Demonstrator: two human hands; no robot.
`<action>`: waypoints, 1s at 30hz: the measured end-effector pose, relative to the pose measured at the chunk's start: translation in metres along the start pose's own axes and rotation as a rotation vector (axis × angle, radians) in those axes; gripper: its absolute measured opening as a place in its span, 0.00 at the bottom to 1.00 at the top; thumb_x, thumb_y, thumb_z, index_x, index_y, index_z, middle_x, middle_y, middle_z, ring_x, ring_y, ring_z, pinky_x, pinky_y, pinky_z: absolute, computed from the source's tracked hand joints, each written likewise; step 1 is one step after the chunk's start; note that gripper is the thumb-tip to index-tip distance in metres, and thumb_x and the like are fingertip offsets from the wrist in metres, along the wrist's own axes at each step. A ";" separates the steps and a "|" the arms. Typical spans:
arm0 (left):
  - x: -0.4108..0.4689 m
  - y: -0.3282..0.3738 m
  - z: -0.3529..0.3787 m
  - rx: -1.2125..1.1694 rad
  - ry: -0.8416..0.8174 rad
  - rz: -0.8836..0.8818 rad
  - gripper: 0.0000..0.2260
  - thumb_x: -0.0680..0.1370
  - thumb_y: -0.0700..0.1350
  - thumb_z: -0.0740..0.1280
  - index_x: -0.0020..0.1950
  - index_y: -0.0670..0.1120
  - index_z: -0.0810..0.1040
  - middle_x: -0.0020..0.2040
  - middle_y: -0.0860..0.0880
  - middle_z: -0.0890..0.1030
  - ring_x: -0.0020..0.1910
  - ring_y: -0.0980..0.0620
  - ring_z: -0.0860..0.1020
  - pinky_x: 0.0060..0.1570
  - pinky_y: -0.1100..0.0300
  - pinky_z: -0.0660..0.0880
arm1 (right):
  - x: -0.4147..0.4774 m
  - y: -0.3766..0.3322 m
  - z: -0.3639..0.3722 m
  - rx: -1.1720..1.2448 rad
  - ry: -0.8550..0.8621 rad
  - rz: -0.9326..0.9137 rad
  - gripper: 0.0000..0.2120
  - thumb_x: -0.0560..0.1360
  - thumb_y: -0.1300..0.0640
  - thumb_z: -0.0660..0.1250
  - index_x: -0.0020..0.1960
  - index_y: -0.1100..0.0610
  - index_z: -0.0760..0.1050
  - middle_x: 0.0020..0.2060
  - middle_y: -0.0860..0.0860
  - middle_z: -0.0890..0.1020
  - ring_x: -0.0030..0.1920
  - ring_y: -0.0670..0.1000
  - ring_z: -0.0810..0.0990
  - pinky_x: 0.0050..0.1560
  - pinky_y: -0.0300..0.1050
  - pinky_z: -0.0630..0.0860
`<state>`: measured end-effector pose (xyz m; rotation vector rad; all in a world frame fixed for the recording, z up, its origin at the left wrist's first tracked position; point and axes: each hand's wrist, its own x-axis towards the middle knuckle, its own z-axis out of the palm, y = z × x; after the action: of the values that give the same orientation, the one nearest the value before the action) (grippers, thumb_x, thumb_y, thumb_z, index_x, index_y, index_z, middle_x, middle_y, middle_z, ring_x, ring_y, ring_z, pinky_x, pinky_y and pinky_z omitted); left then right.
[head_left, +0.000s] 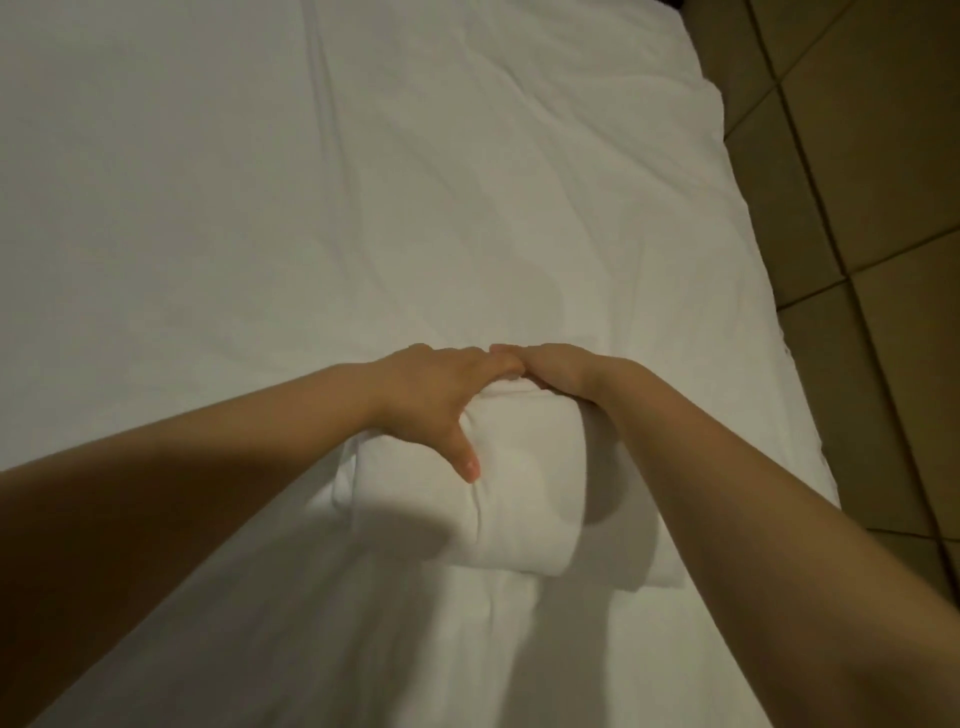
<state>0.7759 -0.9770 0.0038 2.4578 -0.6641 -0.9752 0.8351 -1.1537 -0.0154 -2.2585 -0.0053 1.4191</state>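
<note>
Both hands grasp a white towel (519, 499) that lies partly rolled on the bed. Nearest the camera, its loose flat end runs back between the two forearms, and the thick roll sits just beyond it. The left hand (436, 395) lies over the roll's far left side, fingers curled down behind it and the thumb (465, 457) stretched across the top. The right hand (558, 376) is bent over the far right side, its fingers curled onto the same far edge, so that the fingertips of both hands meet. How deep the right fingers go is hidden.

I judge the towel to be soft, light and springy. It is not fragile or slippery, but the roll is likely to slacken or go crooked if held at one point only. The best hold is wide, with both hands spread along its length and pressing evenly.

Beyond the hands, a creased white sheet (260, 182) covers the bed. Brown floor tiles (883, 208) run along the right side.
</note>
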 end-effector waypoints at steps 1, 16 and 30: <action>-0.008 0.002 0.003 0.054 0.044 -0.024 0.47 0.62 0.64 0.74 0.74 0.59 0.52 0.72 0.55 0.64 0.66 0.51 0.67 0.64 0.54 0.64 | -0.006 -0.001 0.003 0.028 0.010 0.032 0.29 0.74 0.31 0.55 0.62 0.51 0.74 0.59 0.50 0.77 0.57 0.52 0.76 0.62 0.45 0.68; -0.100 0.059 0.093 -0.424 0.306 -0.640 0.28 0.83 0.53 0.50 0.74 0.56 0.33 0.76 0.43 0.35 0.74 0.34 0.51 0.69 0.41 0.60 | -0.131 0.080 0.187 1.011 0.186 0.011 0.61 0.56 0.20 0.63 0.78 0.52 0.47 0.73 0.46 0.62 0.69 0.51 0.67 0.69 0.47 0.64; -0.190 0.026 0.074 -1.044 0.283 -0.716 0.49 0.61 0.71 0.67 0.75 0.51 0.54 0.66 0.44 0.71 0.59 0.39 0.74 0.54 0.35 0.72 | -0.174 -0.020 0.244 0.930 0.384 -0.331 0.32 0.73 0.37 0.65 0.74 0.43 0.60 0.69 0.47 0.61 0.63 0.46 0.66 0.68 0.47 0.64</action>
<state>0.5934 -0.9052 0.0668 1.7555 0.7264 -0.8371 0.5509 -1.0851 0.0535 -1.5920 0.3202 0.5893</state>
